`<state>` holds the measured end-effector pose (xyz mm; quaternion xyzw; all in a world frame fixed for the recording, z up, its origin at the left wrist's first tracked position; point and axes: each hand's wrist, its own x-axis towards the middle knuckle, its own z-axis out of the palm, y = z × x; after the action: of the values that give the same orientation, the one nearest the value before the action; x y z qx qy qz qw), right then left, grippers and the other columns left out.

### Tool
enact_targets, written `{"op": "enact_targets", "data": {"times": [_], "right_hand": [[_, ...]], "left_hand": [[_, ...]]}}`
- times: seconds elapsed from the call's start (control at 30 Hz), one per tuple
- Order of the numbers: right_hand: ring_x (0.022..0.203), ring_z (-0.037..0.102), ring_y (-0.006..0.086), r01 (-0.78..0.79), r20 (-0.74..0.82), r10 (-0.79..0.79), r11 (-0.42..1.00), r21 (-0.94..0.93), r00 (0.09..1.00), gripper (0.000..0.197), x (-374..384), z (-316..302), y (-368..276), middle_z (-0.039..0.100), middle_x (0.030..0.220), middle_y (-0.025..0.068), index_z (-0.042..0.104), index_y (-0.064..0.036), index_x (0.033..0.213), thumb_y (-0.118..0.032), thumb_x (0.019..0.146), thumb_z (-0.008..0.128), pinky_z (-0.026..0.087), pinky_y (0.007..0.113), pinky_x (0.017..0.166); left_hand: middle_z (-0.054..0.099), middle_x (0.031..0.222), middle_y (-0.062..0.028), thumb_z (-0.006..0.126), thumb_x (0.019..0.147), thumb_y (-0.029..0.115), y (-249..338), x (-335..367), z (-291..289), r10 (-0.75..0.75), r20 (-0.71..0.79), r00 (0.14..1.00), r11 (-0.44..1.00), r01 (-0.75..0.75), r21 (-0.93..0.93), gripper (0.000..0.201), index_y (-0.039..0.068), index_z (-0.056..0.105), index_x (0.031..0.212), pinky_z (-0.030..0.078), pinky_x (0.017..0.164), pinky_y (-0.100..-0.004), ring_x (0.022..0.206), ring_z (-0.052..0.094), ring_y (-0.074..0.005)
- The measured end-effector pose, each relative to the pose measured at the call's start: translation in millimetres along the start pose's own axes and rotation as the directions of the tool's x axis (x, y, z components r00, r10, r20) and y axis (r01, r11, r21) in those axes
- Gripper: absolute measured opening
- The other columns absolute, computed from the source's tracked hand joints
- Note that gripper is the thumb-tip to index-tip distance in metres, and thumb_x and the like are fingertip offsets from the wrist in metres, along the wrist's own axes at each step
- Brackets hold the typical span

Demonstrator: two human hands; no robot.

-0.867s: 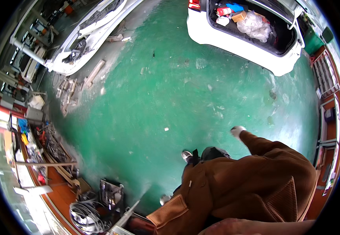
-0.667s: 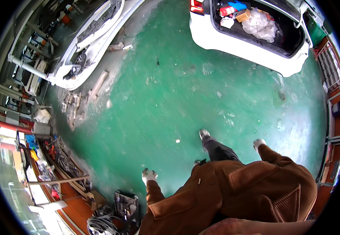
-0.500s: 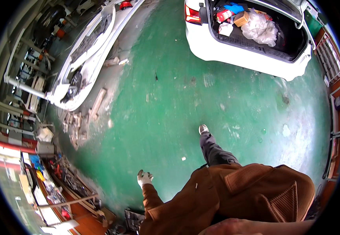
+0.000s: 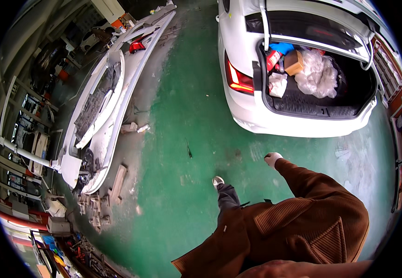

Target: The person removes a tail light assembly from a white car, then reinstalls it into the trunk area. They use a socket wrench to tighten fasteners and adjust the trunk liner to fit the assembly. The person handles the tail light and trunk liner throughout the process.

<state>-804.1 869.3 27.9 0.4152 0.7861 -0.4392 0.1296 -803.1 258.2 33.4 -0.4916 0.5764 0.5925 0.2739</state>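
Note:
My right hand (image 4: 272,160), in a white glove, swings in front of my body over the green floor. Its fingers are loosely curled in, and nothing shows in them. Closest to it is the rear bumper of a white car (image 4: 298,129), some distance ahead, with no contact. My left hand is out of view. In the car's open trunk (image 4: 298,109) lie crumpled clear plastic wrap (image 4: 316,74), a small cardboard box (image 4: 293,63), a red can-like item (image 4: 273,60), a white crumpled piece (image 4: 278,85) and a blue item (image 4: 282,47).
White car body panels (image 4: 113,125) lie on the left, with a red tail lamp (image 4: 137,47) on top. Wood blocks (image 4: 119,183) stand beside them. A thin dark item (image 4: 189,149) is on the green floor (image 4: 178,194). A cluttered workbench (image 4: 78,255) stands at lower left; shelving lines the right.
I have stepped toward the car, which is nearer and larger. My left gloved hand has gone out of view, and my right hand has swung forward into it.

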Motion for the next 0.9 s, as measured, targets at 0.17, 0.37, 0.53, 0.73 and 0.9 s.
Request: {"op": "enact_targets", "data": {"times": [0.17, 0.37, 0.53, 0.73, 0.9], "right_hand": [[0.079, 0.076, 0.0262, 0.07, -0.091, -0.091, 0.975, -0.209, 0.992, 0.031, 128, -8, -75, 0.079, 0.088, 0.0119, 0.082, -0.0105, 0.101, -0.032, 0.092, 0.062, 0.061, 0.04, 0.075], [0.102, 0.077, 0.0323, -0.041, 0.094, 0.044, 0.998, -0.039, 0.995, 0.039, 163, 38, -223, 0.081, 0.11, 0.0148, 0.08, -0.014, 0.121, -0.035, 0.091, 0.067, 0.06, 0.043, 0.095], [0.111, 0.075, 0.0356, 0.058, 0.011, -0.058, 0.997, 0.059, 0.998, 0.043, 276, -31, -341, 0.079, 0.115, 0.0178, 0.079, -0.0133, 0.123, -0.036, 0.089, 0.067, 0.057, 0.045, 0.099], [0.109, 0.074, 0.0364, -0.024, 0.133, 0.04, 0.992, -0.121, 0.99, 0.05, 478, -53, -437, 0.078, 0.121, 0.0193, 0.077, -0.0089, 0.126, -0.043, 0.092, 0.066, 0.057, 0.046, 0.098], [0.111, 0.073, 0.037, -0.101, 0.301, 0.176, 0.963, -0.248, 0.937, 0.048, 631, -97, -540, 0.077, 0.121, 0.0193, 0.076, -0.0054, 0.126, -0.041, 0.097, 0.064, 0.057, 0.046, 0.095]], "left_hand": [[0.056, 0.081, -0.013, 0.055, 0.092, -0.008, 146, 86, 120, -0.058, 0.101, 0.993, 0.998, 0.057, 0.011, 0.047, 0.016, 0.059, 0.131, 0.042, 0.051, -0.0435, 0.065, 0.051, -0.0246], [0.053, 0.08, -0.0114, 0.057, 0.091, -0.007, 358, 174, 227, -0.098, 0.335, 0.937, 0.983, 0.144, -0.116, 0.045, 0.018, 0.059, 0.129, 0.039, 0.051, -0.0437, 0.063, 0.047, -0.0244], [0.053, 0.079, -0.0138, 0.052, 0.085, -0.019, 552, 198, 399, 0.204, 0.427, 0.881, 0.964, -0.256, 0.067, 0.054, 0.009, 0.056, 0.131, 0.04, 0.048, -0.038, 0.057, 0.047, -0.0218], [0.055, 0.078, -0.0143, 0.055, 0.088, -0.015, 680, 235, 497, 0.195, 0.236, 0.952, 0.98, -0.199, -0.006, 0.058, 0.012, 0.056, 0.14, 0.043, 0.049, -0.0402, 0.056, 0.047, -0.0206], [0.056, 0.077, -0.014, 0.057, 0.088, -0.01, 738, 256, 603, 0.006, 0.114, 0.994, 1.0, -0.009, 0.022, 0.053, 0.011, 0.057, 0.137, 0.045, 0.049, -0.0409, 0.057, 0.05, -0.0215]]}}
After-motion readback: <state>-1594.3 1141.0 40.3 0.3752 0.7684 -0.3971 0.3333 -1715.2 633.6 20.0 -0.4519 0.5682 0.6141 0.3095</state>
